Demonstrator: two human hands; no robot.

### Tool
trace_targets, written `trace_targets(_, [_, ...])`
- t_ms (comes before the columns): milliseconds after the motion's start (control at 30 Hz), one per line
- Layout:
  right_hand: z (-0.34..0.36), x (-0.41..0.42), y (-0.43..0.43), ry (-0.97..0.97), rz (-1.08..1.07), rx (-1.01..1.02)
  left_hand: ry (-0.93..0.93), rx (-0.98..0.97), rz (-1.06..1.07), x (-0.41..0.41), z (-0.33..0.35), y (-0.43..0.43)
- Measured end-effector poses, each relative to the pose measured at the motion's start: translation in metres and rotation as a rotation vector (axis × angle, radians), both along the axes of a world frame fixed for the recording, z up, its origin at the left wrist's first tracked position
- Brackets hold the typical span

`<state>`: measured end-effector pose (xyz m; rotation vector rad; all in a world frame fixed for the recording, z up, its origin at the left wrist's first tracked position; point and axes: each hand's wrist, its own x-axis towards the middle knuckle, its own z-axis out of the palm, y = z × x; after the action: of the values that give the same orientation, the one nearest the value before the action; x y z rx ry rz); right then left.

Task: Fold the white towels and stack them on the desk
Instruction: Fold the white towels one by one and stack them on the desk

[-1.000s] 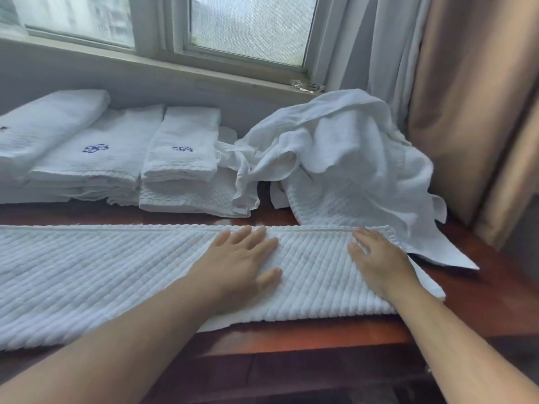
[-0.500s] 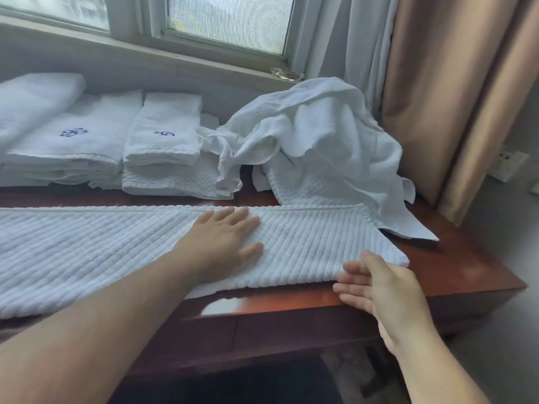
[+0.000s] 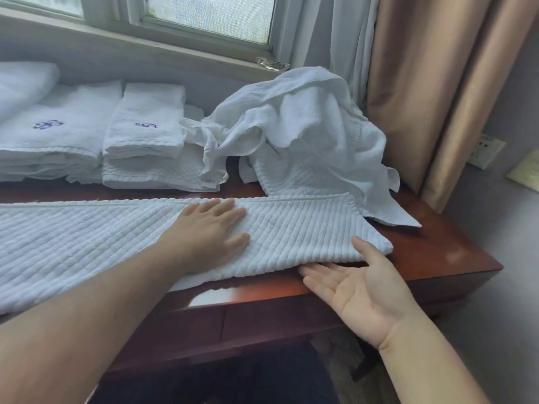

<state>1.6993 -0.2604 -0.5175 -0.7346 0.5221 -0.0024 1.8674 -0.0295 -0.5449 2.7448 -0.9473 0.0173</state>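
Our left hand (image 3: 210,231) lies flat on the long towel (image 3: 87,237) spread along the desk's (image 3: 443,255) front; our right hand (image 3: 358,290) is open, palm up, fingers straight at the towel's near hem. Behind, a loose heap (image 3: 306,135) lies against its far right corner, with folded stacks (image 3: 143,135) to the left.

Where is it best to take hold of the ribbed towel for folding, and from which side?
I would grip the ribbed towel at its right end, from the near side: that end lies free by the desk front, while the left hand pins the middle.
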Motion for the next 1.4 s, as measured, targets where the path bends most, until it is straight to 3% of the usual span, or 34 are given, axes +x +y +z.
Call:
trace_targets(133, [0.003,0.023,-0.029,-0.096,-0.279,-0.042,-0.007,-0.002,-0.002,0.001,-0.001,0.000])
trace_targets(367, [-0.003,0.057,-0.064,-0.102,-0.333,-0.162,-0.019,-0.001,0.004,0.001,-0.002,0.000])
trace_targets(500, [-0.014,0.063,-0.063,-0.012,-0.479,-0.298,-0.028,-0.021,0.006,0.000,-0.003,0.000])
trace_targets(633, [-0.016,0.065,-0.047,0.007,-0.572,-0.519,-0.044,-0.068,0.005,-0.001,-0.003,0.000])
trace_targets(767, [-0.002,0.065,-0.016,-0.038,-0.641,-1.056,-0.053,-0.342,0.049,-0.005,0.006,0.005])
trace_targets(833, [0.003,0.066,0.005,-0.099,-0.611,-1.389,0.071,-0.579,0.086,-0.003,0.016,0.010])
trace_targets(900, [0.007,0.065,0.033,-0.234,-0.511,-1.629,0.309,-0.812,0.128,0.000,0.030,0.013])
trace_targets(1000, [0.009,0.066,0.077,-0.380,-0.334,-1.978,0.830,-0.924,0.197,0.009,0.055,0.021])
trace_targets(1067, [0.009,0.069,0.105,-0.454,-0.215,-2.159,1.045,-0.921,0.203,0.015,0.068,0.031])
trace_targets(1133, [0.011,0.074,0.128,-0.519,-0.077,-2.242,1.049,-0.876,0.261,0.017,0.076,0.044])
trace_targets(1267, [0.021,0.081,0.160,-0.661,-0.012,-2.288,0.827,-0.790,0.424,0.021,0.080,0.075])
trace_targets(1400, [0.028,0.086,0.180,-0.672,0.114,-2.394,0.774,-0.900,0.494,0.024,0.090,0.117])
